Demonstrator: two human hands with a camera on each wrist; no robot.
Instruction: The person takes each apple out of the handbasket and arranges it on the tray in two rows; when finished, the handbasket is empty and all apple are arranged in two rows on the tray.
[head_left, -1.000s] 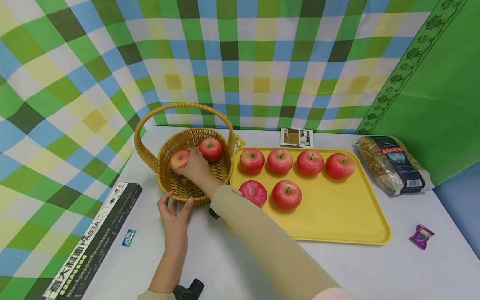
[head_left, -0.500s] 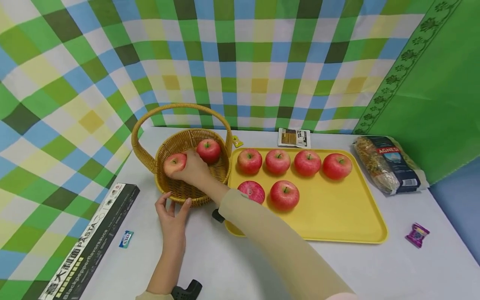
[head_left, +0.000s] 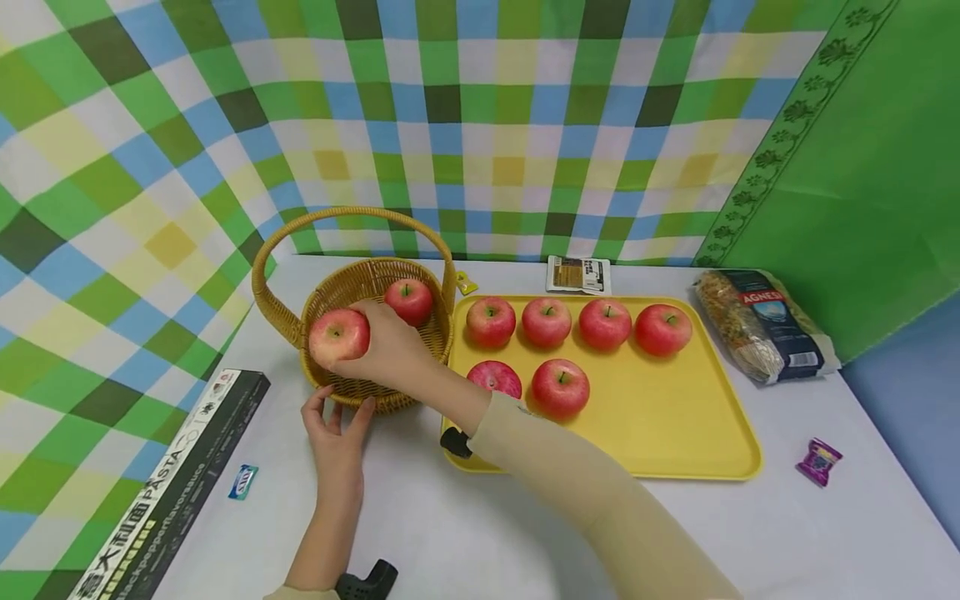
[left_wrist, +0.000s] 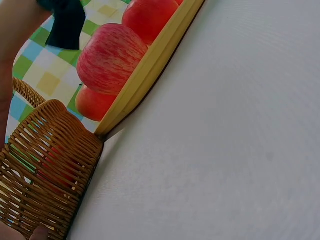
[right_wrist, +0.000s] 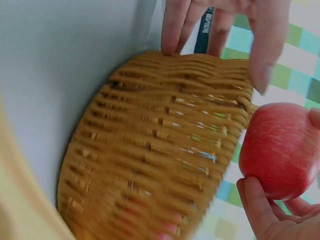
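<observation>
The right hand [head_left: 390, 350] has its fingers curled around a red apple [head_left: 339, 337] and holds it above the near-left rim of the wicker basket [head_left: 375, 287]. One more apple [head_left: 408, 301] lies inside the basket, at the far side. The left hand [head_left: 335, 433] rests on the white table [head_left: 480, 533] with the fingers straight, and the fingertips [right_wrist: 172, 30] touch the outside wall of the basket.

Just to the right of the basket is a yellow tray [head_left: 675, 433] with six apples on it. The right sleeve [head_left: 592, 500] crosses over the near-left corner of the tray. A black pasta box [head_left: 165, 492] and a small blue packet [head_left: 243, 482] lie to the left of the left hand. A bag of pasta [head_left: 757, 329], a purple candy [head_left: 819, 461] and a small flat packet [head_left: 576, 274] lie around the tray.
</observation>
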